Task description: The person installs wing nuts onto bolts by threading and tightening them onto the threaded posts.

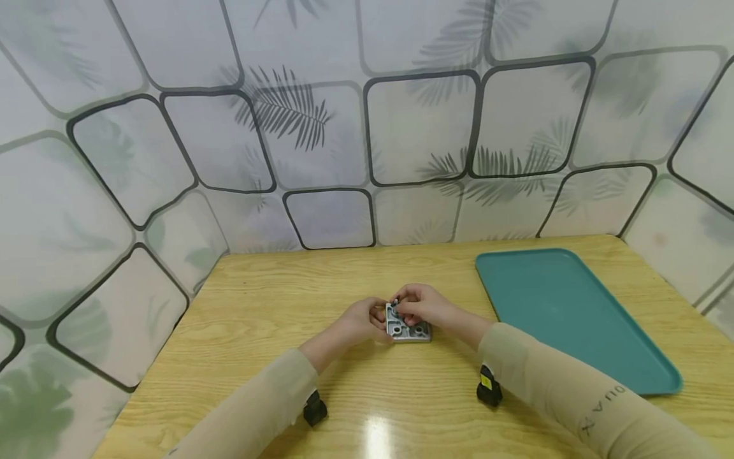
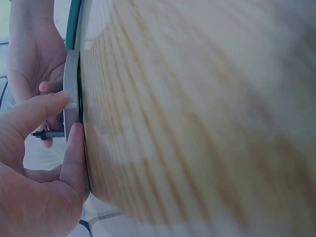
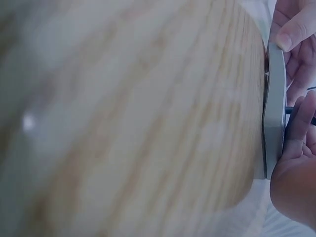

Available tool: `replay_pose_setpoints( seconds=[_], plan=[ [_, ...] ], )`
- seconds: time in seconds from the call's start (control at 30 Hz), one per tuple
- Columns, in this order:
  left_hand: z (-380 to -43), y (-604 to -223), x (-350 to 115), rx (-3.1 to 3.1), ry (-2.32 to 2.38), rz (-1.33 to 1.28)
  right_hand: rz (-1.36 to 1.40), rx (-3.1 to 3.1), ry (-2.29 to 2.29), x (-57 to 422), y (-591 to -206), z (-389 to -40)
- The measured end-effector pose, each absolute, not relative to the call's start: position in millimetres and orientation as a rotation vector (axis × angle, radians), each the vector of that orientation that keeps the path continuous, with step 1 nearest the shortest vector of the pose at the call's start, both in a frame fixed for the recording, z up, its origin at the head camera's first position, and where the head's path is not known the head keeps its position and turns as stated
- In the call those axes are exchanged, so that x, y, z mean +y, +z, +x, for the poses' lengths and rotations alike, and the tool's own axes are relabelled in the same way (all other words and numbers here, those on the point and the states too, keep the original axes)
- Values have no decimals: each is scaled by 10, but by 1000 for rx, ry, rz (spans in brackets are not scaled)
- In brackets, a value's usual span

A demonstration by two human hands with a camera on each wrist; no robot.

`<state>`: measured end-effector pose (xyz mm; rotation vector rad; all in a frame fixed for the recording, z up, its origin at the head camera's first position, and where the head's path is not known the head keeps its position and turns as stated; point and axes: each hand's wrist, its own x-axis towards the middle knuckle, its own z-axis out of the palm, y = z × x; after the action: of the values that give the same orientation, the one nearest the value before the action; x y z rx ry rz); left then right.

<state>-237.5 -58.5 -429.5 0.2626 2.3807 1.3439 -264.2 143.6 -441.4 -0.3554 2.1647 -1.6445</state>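
A grey metal bracket plate (image 1: 408, 331) with recessed pockets and round holes lies on the wooden table. My left hand (image 1: 362, 320) grips its left edge, thumb and fingers on the rim. In the left wrist view a dark threaded screw (image 2: 49, 134) stands out from the face of the plate. At the plate's far corner my right hand (image 1: 425, 305) pinches this screw between curled fingers. The right wrist view shows the plate edge-on (image 3: 274, 123), with the screw partly hidden behind the right fingers (image 3: 300, 118).
To the right of the hands lies a teal tray (image 1: 564, 312) on the wooden table (image 1: 275, 287). Patterned cloth walls (image 1: 321, 159) with leaf prints rise behind the table and at both sides.
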Motion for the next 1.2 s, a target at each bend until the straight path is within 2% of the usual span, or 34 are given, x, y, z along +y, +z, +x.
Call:
replay_pose_setpoints(
  seconds=[0.73, 1.07, 1.2],
  plan=[
    [-2363, -4295, -603, 2405, 1340, 291, -283, 2509, -1527, 1260, -4371, -2523],
    [-2378, -4324, -590, 2409, 1337, 306, -457, 2214, -1631, 1429, -4418, -2603],
    [-2381, -4313, -586, 2409, 1335, 305, -447, 2038, -1711, 1489, -4414, -2647]
  ],
)
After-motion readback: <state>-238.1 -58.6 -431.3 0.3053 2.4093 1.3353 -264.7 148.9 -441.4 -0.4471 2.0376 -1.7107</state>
